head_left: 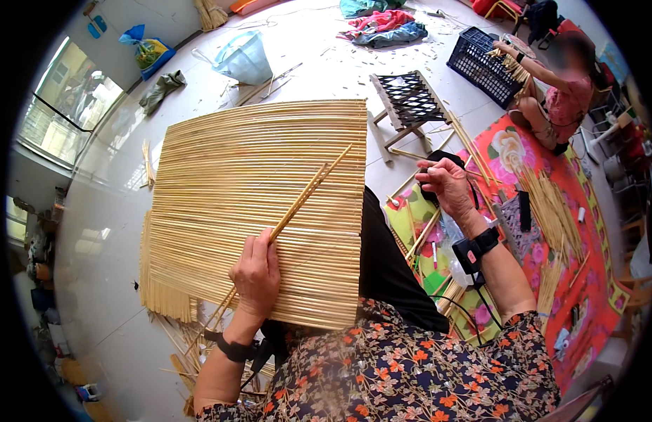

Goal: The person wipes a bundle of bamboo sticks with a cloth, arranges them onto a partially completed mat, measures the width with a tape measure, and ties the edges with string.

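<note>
One flat golden mat of parallel straw-like stalks (213, 211) is resting over the person's lap. Left hand (255, 276) is gripping at least two thin tan stalks (298, 204); right hand (449, 186) is hovering half-curled, can't tell if it's pinching anything. One black plastic crate (480, 67) and one black-seated wooden stool (410, 100) are sitting on shiny pale tiles (108, 281); one co-worker (571, 105) is sitting by a red floral sheet (583, 281).

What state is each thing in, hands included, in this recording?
Left hand: closed around thin sticks
Thin sticks: gripped, slanting over the panel
Panel: laid out flat
Right hand: raised, fingers bent; unclear whether it holds anything
Stool: standing upright
Clothes: heaped, crumpled
Red mat: spread out, straws lying on it
</note>
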